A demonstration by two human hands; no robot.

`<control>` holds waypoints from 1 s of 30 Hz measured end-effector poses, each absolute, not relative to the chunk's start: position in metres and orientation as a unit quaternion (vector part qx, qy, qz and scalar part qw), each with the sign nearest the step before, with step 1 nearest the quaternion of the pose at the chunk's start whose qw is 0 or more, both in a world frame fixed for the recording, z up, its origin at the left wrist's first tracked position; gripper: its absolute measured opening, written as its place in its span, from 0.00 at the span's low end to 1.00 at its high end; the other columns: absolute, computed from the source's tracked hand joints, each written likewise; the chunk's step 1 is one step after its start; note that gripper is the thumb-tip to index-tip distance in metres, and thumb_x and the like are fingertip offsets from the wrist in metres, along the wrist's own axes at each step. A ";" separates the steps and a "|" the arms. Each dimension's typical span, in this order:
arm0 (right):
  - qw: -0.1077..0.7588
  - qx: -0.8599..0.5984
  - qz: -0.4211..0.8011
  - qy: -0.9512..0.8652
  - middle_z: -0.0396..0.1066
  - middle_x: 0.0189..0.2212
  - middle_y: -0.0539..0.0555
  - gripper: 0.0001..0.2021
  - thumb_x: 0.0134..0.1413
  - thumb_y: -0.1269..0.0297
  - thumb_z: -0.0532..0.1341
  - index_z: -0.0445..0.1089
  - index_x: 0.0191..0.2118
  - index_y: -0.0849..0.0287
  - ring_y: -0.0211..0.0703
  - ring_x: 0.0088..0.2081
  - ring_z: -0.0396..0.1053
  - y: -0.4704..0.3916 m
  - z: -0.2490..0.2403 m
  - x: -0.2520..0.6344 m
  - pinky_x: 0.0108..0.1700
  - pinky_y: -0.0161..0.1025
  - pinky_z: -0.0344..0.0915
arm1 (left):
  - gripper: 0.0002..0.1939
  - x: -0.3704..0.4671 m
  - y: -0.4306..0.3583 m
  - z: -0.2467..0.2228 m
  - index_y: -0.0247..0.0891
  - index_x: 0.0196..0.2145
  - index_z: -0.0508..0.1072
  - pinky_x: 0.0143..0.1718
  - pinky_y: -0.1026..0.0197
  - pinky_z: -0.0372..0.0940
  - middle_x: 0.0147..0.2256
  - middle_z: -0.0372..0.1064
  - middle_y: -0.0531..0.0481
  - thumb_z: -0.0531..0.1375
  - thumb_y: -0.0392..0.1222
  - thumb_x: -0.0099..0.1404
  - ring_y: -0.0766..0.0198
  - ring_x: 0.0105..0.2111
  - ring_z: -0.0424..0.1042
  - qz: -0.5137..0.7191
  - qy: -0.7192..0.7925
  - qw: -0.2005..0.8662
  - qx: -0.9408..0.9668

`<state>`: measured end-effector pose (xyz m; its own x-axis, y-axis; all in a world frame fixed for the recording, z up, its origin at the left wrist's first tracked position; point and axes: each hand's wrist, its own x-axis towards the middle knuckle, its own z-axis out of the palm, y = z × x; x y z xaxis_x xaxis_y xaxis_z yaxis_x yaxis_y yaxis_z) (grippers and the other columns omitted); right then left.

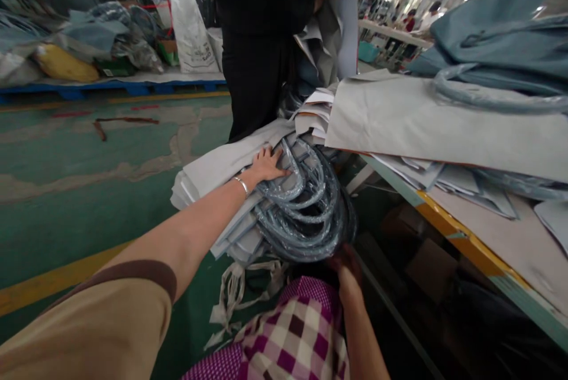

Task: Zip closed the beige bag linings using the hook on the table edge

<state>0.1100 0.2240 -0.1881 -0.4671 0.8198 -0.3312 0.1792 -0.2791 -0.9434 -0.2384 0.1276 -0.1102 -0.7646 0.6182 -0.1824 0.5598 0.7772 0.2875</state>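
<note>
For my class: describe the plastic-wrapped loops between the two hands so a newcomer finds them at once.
Start at the table on the right, then look left, in front of the person in black. The left hand is spread at the loops' upper left, the right hand near their lower edge. Unlike the wrapped loop above the table, these are many, overlapping in a fan.

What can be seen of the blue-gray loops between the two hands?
The loops are curved and tube-like, in shiny clear wrap that looks like plastic, overlapping in a thick stack beside pale flat panels. The left hand lies, fingers spread, at their upper left; the right hand is at their lower right.
</note>
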 end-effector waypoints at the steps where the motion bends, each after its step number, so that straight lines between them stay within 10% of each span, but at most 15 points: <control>1: 0.238 -0.467 0.660 -0.537 0.72 0.44 0.57 0.17 0.66 0.56 0.62 0.68 0.53 0.63 0.43 0.40 0.72 0.224 -0.189 0.108 0.42 0.43 0.73 | 0.51 -0.237 0.128 -0.113 0.41 0.71 0.42 0.68 0.37 0.40 0.72 0.30 0.37 0.58 0.69 0.63 0.38 0.71 0.33 0.104 0.933 0.136 0.316; 10: 0.265 -0.479 0.705 -0.450 0.71 0.27 0.48 0.45 0.33 0.63 0.64 0.60 0.64 0.62 0.41 0.30 0.70 0.233 -0.155 0.083 0.35 0.37 0.71 | 0.42 -0.226 0.143 -0.111 0.39 0.71 0.45 0.68 0.35 0.39 0.72 0.34 0.38 0.53 0.63 0.70 0.41 0.70 0.37 0.059 0.946 0.109 0.301; 30: 0.296 -0.468 0.604 -0.573 0.77 0.31 0.58 0.33 0.29 0.59 0.57 0.74 0.49 0.62 0.54 0.31 0.76 0.232 -0.154 0.066 0.31 0.45 0.73 | 0.35 -0.235 0.123 -0.123 0.39 0.69 0.54 0.65 0.42 0.46 0.69 0.48 0.34 0.49 0.58 0.71 0.43 0.69 0.46 0.111 0.947 -0.004 0.301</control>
